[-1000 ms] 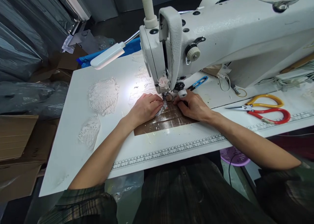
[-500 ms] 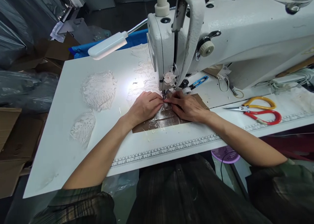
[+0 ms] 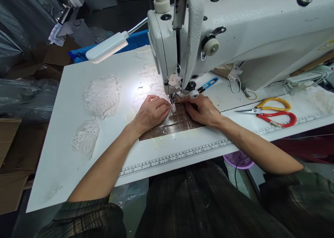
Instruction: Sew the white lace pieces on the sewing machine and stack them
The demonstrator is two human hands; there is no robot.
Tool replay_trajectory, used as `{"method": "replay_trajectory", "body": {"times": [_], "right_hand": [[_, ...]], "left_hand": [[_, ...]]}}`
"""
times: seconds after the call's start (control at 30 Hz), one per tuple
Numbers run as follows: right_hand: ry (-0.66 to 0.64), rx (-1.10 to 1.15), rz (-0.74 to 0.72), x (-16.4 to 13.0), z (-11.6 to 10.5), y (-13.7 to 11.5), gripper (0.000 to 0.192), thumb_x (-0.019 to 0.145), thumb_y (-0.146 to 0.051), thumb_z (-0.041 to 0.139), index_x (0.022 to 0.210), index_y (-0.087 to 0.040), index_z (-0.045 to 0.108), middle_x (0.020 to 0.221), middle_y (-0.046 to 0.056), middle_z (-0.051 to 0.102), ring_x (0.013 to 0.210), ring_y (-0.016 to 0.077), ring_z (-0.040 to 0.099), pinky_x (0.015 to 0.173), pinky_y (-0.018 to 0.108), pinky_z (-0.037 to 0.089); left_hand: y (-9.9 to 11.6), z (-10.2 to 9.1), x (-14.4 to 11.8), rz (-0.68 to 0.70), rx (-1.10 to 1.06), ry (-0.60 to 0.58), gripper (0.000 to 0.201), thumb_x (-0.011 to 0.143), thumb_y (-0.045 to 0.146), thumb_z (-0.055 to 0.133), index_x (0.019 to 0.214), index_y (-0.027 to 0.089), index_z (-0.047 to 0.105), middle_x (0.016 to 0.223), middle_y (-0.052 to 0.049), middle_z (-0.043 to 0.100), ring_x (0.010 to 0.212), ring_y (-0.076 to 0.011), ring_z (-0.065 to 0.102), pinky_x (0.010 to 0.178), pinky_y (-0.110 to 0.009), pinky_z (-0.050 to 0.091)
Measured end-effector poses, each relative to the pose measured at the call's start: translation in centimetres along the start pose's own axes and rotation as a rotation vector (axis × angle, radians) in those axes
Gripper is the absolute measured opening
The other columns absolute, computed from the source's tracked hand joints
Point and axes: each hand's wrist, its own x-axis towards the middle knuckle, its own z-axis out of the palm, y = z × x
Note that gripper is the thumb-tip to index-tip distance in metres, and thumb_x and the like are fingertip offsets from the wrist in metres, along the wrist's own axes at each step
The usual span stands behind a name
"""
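My left hand [image 3: 153, 113] is closed on a small piece of white lace [image 3: 172, 108], pinched at its fingertips just in front of the presser foot [image 3: 172, 98] of the white sewing machine [image 3: 159, 39]. To the right of the foot is my right hand [image 3: 203, 109], index finger stretched toward it and thumb apart; I see nothing held there. Beneath both hands lies a shiny brown sheet [image 3: 167, 129] with thread scraps on it. More white lace [image 3: 148, 88] is spread behind my left hand, partly hidden by the machine head.
Two lace pieces, a larger one [image 3: 102, 96] and a smaller one [image 3: 87, 137], lie on the white table [image 3: 60, 168] at left. Blue thread snips [image 3: 208, 84] and red-and-yellow scissors [image 3: 271, 112] lie at right. A lamp [image 3: 106, 47] hangs over the table; a printed ruler [image 3: 177, 157] runs along the front.
My right fingers have drawn apart from my left fingertips, moving slightly right beside the presser foot. The lace at my left fingertips now shows. The whole view has shifted a little.
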Motion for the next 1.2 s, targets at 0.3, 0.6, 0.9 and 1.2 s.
{"method": "replay_trajectory", "body": {"times": [0.3, 0.6, 0.9, 1.2], "right_hand": [[-0.110, -0.067, -0.165, -0.3, 0.1, -0.1, 0.037, 0.095, -0.023, 0.045, 0.121, -0.020, 0.071, 0.103, 0.011, 0.061, 0.093, 0.0218, 0.059, 0.086, 0.039, 0.051], [-0.142, -0.201, -0.261, -0.4, 0.6, 0.1, 0.038, 0.096, -0.024, 0.042, 0.121, -0.021, 0.071, 0.103, 0.012, 0.060, 0.093, 0.0242, 0.054, 0.085, 0.042, 0.049], [-0.206, -0.389, -0.246, -0.5, 0.4, -1.8, 0.035, 0.098, -0.021, 0.040, 0.120, -0.022, 0.066, 0.104, 0.013, 0.059, 0.097, 0.0272, 0.052, 0.084, 0.044, 0.049], [-0.234, -0.456, -0.195, -0.3, 0.4, -2.6, 0.031, 0.098, -0.020, 0.040, 0.118, -0.020, 0.064, 0.104, 0.015, 0.059, 0.093, 0.0281, 0.051, 0.081, 0.044, 0.047]], "left_hand": [[0.0, -0.2, 0.1, 0.023, 0.028, -0.028, 0.023, 0.098, 0.017, 0.048, 0.087, 0.020, 0.068, 0.092, -0.004, 0.074, 0.082, -0.0169, 0.065, 0.078, -0.039, 0.053], [0.0, -0.2, 0.0, 0.029, 0.033, -0.047, 0.023, 0.098, 0.018, 0.048, 0.090, 0.019, 0.069, 0.095, -0.005, 0.074, 0.085, -0.0176, 0.067, 0.085, -0.040, 0.052], [1.0, -1.3, 0.0, 0.032, 0.051, -0.105, 0.022, 0.095, 0.021, 0.051, 0.094, 0.017, 0.073, 0.101, -0.008, 0.073, 0.086, -0.0201, 0.068, 0.101, -0.049, 0.046], [0.8, -1.1, -0.4, 0.013, 0.086, -0.126, 0.023, 0.093, 0.025, 0.051, 0.103, 0.017, 0.071, 0.109, -0.009, 0.070, 0.089, -0.0223, 0.067, 0.101, -0.053, 0.046]]}}
